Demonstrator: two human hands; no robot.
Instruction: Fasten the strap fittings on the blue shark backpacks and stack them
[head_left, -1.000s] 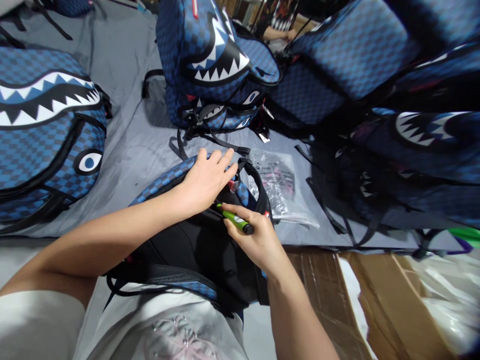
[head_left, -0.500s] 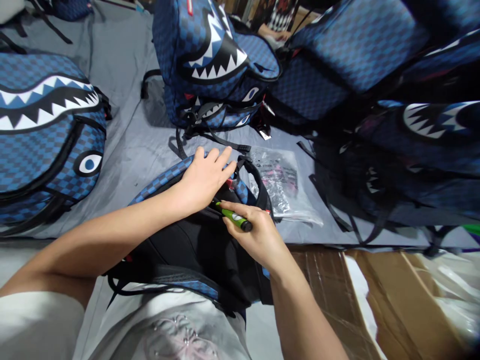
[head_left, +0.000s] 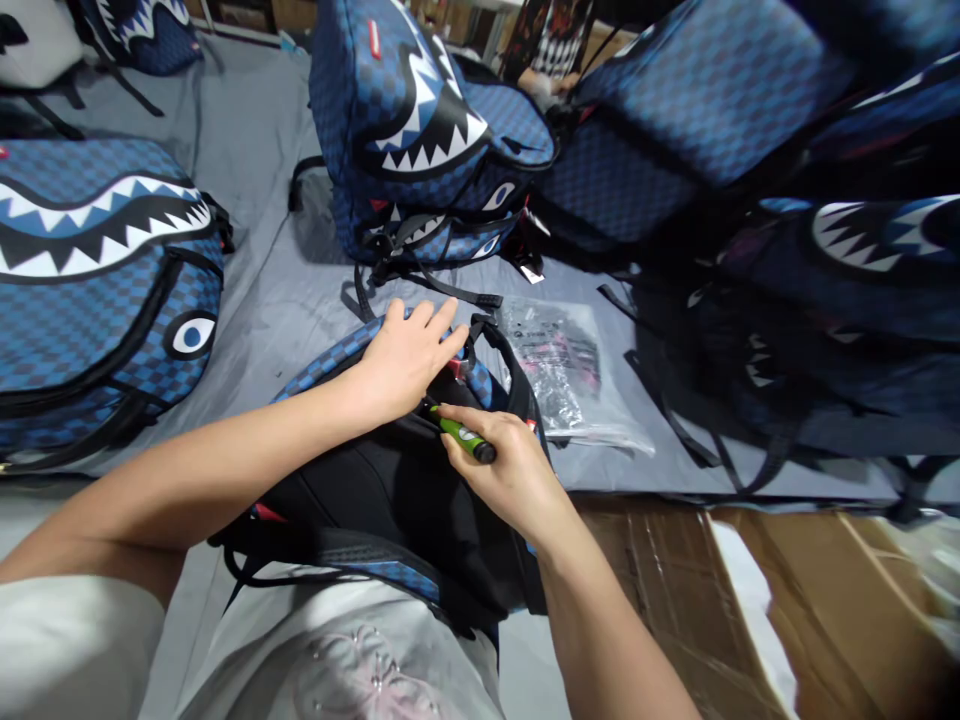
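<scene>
A blue checkered backpack lies face down before me, its black back panel up. My left hand rests on the bag's top edge, fingers together and bent over it near the carry handle. My right hand pinches a green tool with a black tip, its point against the bag just under my left hand.
Shark-mouth backpacks stand around: one at the left, one at the back centre, several piled on the right. A clear plastic packet lies on the grey cloth. Cardboard sits at lower right. Another person's hand shows far back.
The view has tilted slightly, so everything sits a little lower. Both hands stay on the bag, the right one shifted a touch left with the green tool.
</scene>
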